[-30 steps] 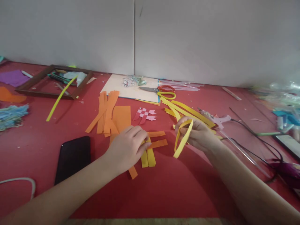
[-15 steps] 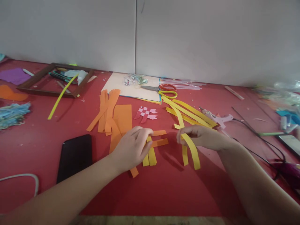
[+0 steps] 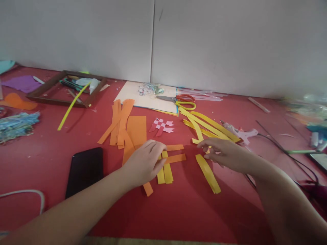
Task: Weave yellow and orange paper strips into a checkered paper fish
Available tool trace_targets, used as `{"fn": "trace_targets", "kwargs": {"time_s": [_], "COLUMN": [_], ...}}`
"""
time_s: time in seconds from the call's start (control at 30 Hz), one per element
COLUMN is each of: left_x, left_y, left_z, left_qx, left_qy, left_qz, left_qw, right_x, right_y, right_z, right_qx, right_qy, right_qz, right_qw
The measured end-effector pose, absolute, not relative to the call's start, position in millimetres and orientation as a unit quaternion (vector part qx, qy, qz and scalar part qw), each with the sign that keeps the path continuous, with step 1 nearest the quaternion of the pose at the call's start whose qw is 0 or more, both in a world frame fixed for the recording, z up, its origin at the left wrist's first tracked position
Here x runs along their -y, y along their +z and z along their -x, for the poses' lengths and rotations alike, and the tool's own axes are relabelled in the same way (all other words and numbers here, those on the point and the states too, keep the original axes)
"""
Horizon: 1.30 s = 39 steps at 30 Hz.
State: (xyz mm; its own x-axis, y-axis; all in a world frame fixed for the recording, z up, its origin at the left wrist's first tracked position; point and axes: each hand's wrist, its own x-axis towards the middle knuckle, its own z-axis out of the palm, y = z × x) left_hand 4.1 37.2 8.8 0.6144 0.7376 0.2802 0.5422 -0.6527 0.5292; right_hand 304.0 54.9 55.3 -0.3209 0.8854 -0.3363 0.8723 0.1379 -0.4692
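My left hand (image 3: pixel 146 161) is closed on a small weave of orange strips (image 3: pixel 176 158) and yellow strips (image 3: pixel 168 172); its fingers hide the crossing. My right hand (image 3: pixel 217 151) hovers with fingers apart and holds nothing. Just below its fingertips a folded yellow strip (image 3: pixel 208 174) lies on the red table (image 3: pixel 184 211). More yellow strips (image 3: pixel 209 126) fan out behind my right hand. Orange strips (image 3: pixel 119 122) and an orange sheet (image 3: pixel 137 127) lie behind my left hand. A pink checkered paper fish (image 3: pixel 161 126) rests between the two piles.
Scissors (image 3: pixel 176 99) lie on pale paper (image 3: pixel 127 93) at the back. A glue gun (image 3: pixel 240 133) with a black cord is on the right. On the left are a black phone (image 3: pixel 85 170) and a wooden frame (image 3: pixel 46 99) holding a glue bottle (image 3: pixel 94 85).
My right hand has let go of the folded yellow strip, which now lies flat on the table. The left hand keeps its grip. The whole view has shifted slightly.
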Motion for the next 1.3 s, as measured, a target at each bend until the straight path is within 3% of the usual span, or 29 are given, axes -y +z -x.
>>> {"fn": "trace_targets", "kwargs": {"time_s": [0.2,0.53,0.7,1.03,1.3], "left_x": [-36.5,-35.1,-34.9,-35.2,-33.9], "left_y": [11.2,3.0,1.7,0.8,2.5], "left_z": [-7.8,-9.7,-10.1,-10.2,-11.0], "left_qx": [-0.376,-0.427,-0.432,-0.427,-0.437], "left_qy": [0.253,0.255,0.263,0.263,0.261], "left_qz": [-0.872,-0.836,-0.831,-0.835,-0.831], "left_qw": [0.186,0.233,0.232,0.227,0.225], "right_x": [-52.6,-50.7,-53.1,-53.1,-56.0], "right_y": [38.5,15.7,16.5,19.5,16.0], "right_z": [-277.4,-258.1,-254.4,-260.2,-251.3], "right_qx": [0.812,0.903,0.900,0.907,0.887], "right_qy": [0.153,0.128,0.095,0.101,0.038], "right_qz": [0.540,0.355,0.359,0.369,0.370], "right_qw": [0.162,0.205,0.230,0.178,0.274]}}
